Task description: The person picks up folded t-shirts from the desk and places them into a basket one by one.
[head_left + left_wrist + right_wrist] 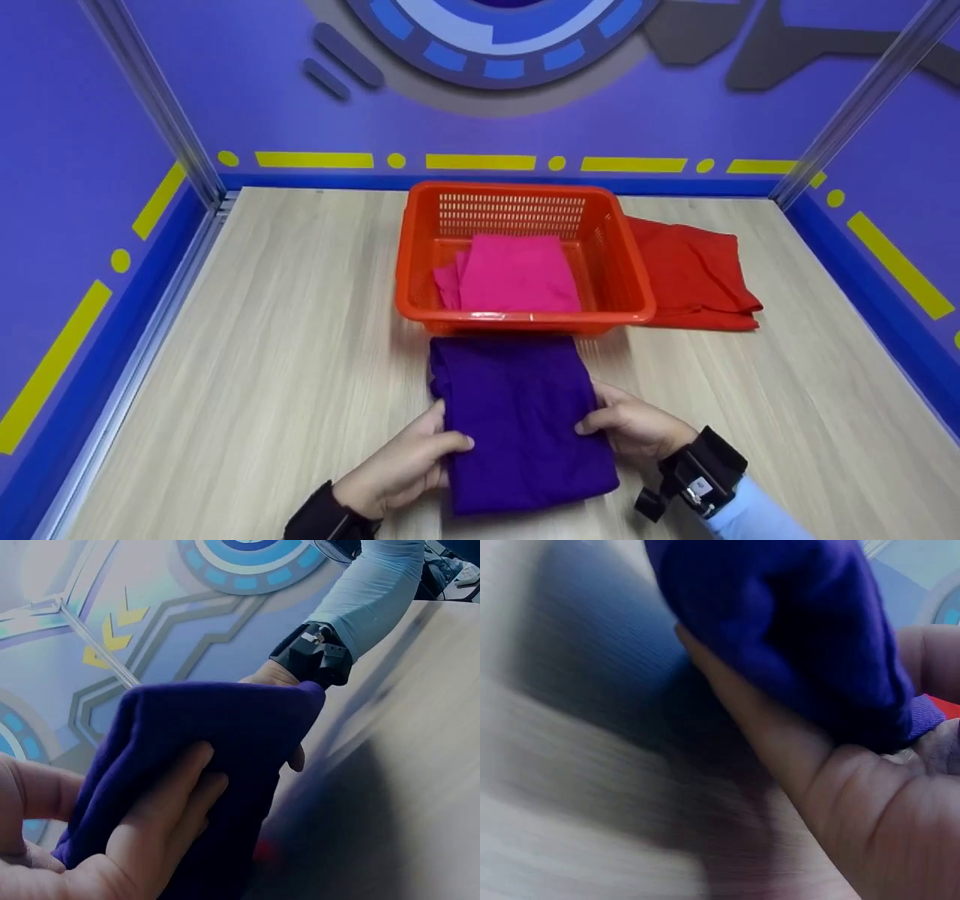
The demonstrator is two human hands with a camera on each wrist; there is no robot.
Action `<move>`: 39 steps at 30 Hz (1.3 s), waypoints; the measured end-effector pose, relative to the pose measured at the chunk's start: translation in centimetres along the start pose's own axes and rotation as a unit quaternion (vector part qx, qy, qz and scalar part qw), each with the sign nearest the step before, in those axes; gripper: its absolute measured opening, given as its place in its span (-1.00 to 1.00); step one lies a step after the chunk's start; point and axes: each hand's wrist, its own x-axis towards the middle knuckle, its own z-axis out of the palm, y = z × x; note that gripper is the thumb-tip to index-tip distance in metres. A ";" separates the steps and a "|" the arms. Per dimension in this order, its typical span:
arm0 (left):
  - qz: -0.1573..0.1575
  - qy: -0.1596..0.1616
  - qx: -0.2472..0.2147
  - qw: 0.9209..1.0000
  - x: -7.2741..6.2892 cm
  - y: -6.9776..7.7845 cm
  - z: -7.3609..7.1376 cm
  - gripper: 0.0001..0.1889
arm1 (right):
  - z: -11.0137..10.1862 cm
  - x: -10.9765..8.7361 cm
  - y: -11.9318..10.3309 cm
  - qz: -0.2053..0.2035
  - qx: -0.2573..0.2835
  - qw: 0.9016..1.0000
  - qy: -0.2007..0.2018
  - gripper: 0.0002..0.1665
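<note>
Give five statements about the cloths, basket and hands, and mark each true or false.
1. The left hand and right hand both hold the folded purple cloth. True.
2. A folded pink cloth lies inside the orange plastic basket. True.
3. The purple cloth is inside the basket too. False: it is held outside.
4. A red cloth lies right of the basket. True.
5. The right hand grips the basket. False: it grips the purple cloth.
</note>
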 end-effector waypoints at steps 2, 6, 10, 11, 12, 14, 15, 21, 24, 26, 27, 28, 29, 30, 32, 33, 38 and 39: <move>0.001 -0.005 0.003 1.000 -0.3 0.4 0.2 -0.18 | 0.3 -0.2 -0.3 -0.004 -0.003 1.000 -0.001 -0.27; 0.006 -0.014 0.010 1.000 -0.8 1.4 0.8 -0.21 | 1.0 -0.8 -1.5 -0.015 0.001 1.000 -0.026 -0.29; 0.019 -0.029 0.023 0.999 -1.3 2.9 1.4 -0.24 | 1.8 -1.3 -3.2 -0.040 0.006 0.997 -0.062 -0.31; 0.022 -0.031 0.026 0.999 -1.4 3.2 1.6 -0.25 | 2.0 -1.5 -3.6 -0.048 0.006 0.997 -0.068 -0.31; 0.026 -0.034 0.029 0.999 -1.5 3.5 1.7 -0.26 | 2.1 -1.6 -4.0 -0.054 0.004 0.996 -0.071 -0.31; 0.034 -0.039 0.037 0.998 -1.7 4.1 2.0 -0.27 | 2.5 -1.8 -4.6 -0.063 0.000 0.995 -0.072 -0.31; 0.038 -0.041 0.039 0.998 -1.8 4.3 2.2 -0.27 | 2.6 -1.9 -4.9 -0.066 -0.002 0.995 -0.071 -0.31; 0.046 -0.052 0.059 0.996 -2.0 5.4 2.9 -0.24 | 3.2 -2.3 -6.0 -0.066 -0.008 0.996 -0.064 -0.27; 0.047 -0.052 0.068 0.995 -2.1 5.8 3.1 -0.23 | 3.4 -2.6 -6.4 -0.068 -0.015 0.996 -0.056 -0.28; 0.050 -0.055 0.073 0.995 -2.1 6.1 3.1 -0.22 | 3.6 -2.8 -6.8 -0.071 -0.022 0.996 -0.049 -0.27; 0.053 -0.057 0.075 0.994 -2.1 6.3 3.2 -0.21 | 3.7 -2.8 -7.0 -0.073 -0.025 0.996 -0.044 -0.25; 0.056 -0.060 0.076 0.994 -2.1 6.4 3.2 -0.20 | 3.7 -2.9 -7.2 -0.076 -0.029 0.996 -0.040 -0.23; 0.060 -0.063 0.078 0.993 -2.2 6.6 3.2 -0.19 | 3.8 -2.9 -7.4 -0.078 -0.033 0.996 -0.035 -0.20; 0.065 -0.066 0.080 0.992 -2.1 6.7 3.3 -0.19 | 3.8 -3.0 -7.6 -0.080 -0.037 0.996 -0.031 -0.16; 0.075 -0.072 0.085 0.991 -2.1 7.0 3.3 -0.17 | 3.9 -2.9 -8.1 -0.083 -0.046 0.995 -0.021 -0.10; 0.081 -0.072 0.089 0.990 -2.0 7.1 3.3 -0.17 | 3.9 -2.9 -8.3 -0.083 -0.051 0.995 -0.015 -0.07; 0.104 -0.057 0.120 0.986 -1.2 7.7 3.1 -0.15 | 3.7 -2.3 -9.5 -0.094 -0.070 0.993 0.009 -0.10; 0.109 -0.051 0.128 0.984 -0.9 7.8 3.1 -0.13 | 3.5 -2.0 -9.7 -0.100 -0.070 0.992 0.014 -0.13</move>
